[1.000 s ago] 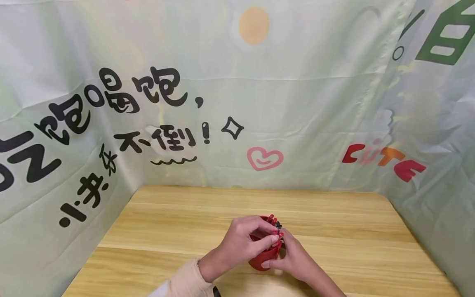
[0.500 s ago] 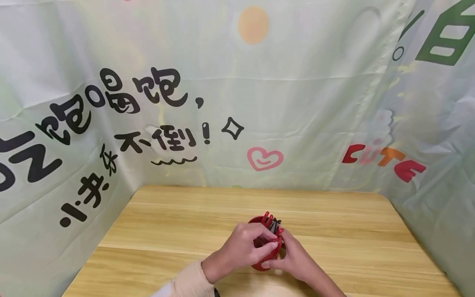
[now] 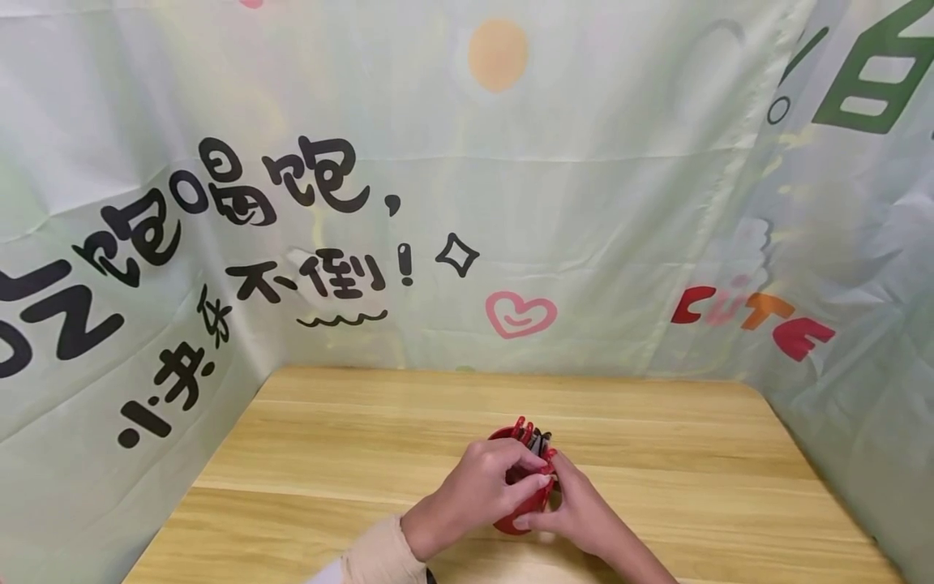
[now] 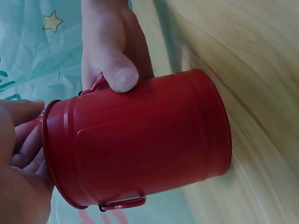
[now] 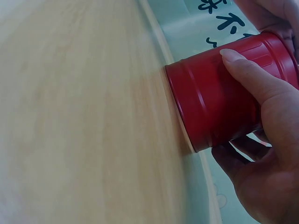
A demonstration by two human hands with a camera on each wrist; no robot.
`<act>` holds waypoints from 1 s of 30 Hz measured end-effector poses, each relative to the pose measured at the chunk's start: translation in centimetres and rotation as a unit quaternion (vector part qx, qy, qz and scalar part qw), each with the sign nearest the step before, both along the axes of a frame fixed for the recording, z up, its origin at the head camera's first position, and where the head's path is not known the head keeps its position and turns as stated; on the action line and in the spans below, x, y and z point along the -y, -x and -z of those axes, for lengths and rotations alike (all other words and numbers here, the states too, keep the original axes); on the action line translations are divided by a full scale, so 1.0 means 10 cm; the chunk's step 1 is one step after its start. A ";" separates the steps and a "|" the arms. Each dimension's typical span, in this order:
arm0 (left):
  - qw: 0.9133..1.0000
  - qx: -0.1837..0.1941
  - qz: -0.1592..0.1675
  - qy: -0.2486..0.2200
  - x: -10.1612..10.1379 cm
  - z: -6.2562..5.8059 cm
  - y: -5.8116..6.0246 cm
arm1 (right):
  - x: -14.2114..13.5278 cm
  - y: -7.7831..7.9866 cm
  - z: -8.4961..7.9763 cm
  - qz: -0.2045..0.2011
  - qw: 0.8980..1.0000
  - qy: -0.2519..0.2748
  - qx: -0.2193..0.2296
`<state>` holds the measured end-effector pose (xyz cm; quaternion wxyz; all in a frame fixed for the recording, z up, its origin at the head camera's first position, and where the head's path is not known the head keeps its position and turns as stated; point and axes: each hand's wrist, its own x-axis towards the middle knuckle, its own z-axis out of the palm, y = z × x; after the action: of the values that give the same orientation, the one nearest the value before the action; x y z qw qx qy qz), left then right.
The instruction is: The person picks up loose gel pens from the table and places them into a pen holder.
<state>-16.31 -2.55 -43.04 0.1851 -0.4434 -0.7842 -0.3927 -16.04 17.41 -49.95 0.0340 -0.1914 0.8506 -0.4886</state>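
A red metal bucket (image 3: 513,523) with small side handles stands upright on the table. Several slim pieces with red tips and dark grey or black parts (image 3: 538,442) stick up at its rim; their kind is unclear. My left hand (image 3: 477,483) reaches over the mouth and pinches one of the red-tipped pieces (image 3: 547,464) at the right side of the rim. My right hand (image 5: 275,116) grips the bucket from the right, its thumb along the wall and its fingers round the far side. In the left wrist view the bucket's wall (image 4: 140,135) hides what lies inside.
The wooden table (image 3: 350,430) runs on to both sides and behind the bucket. Printed cloth (image 3: 598,203) hangs as walls along its back, left and right edges.
My left hand has shifted slightly right and toward the near side of the rim, uncovering more red-tipped and dark pieces at the far side. The right hand keeps its grip on the bucket.
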 end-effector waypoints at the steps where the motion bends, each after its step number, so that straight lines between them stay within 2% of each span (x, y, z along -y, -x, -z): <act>1: 1.000 -0.005 -0.004 0.002 -0.01 0.00 0.00 | 0.00 0.00 0.00 0.001 1.000 -0.002 -0.003; 6: 0.999 -0.019 -0.026 0.013 -0.04 0.01 0.00 | 0.01 -0.01 0.00 -0.002 1.000 -0.001 -0.013; 17: 0.999 0.014 -0.033 0.024 -0.04 0.01 0.00 | 0.00 -0.01 -0.01 -0.005 1.000 -0.004 -0.013; 21: 0.999 -0.006 -0.040 0.022 0.00 0.02 0.01 | 0.00 -0.01 -0.01 -0.005 1.000 0.002 -0.014; 25: 0.997 -0.021 -0.065 0.023 0.07 0.00 0.01 | 0.02 -0.01 -0.01 -0.001 1.000 0.005 -0.002; 30: 0.994 0.002 -0.101 0.034 0.20 -0.04 0.02 | 0.02 -0.01 -0.01 0.006 1.000 -0.003 -0.003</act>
<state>-16.55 -4.58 -42.62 0.2067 -0.3671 -0.8382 -0.3464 -15.98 17.23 -49.88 0.0289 -0.1882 0.8534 -0.4853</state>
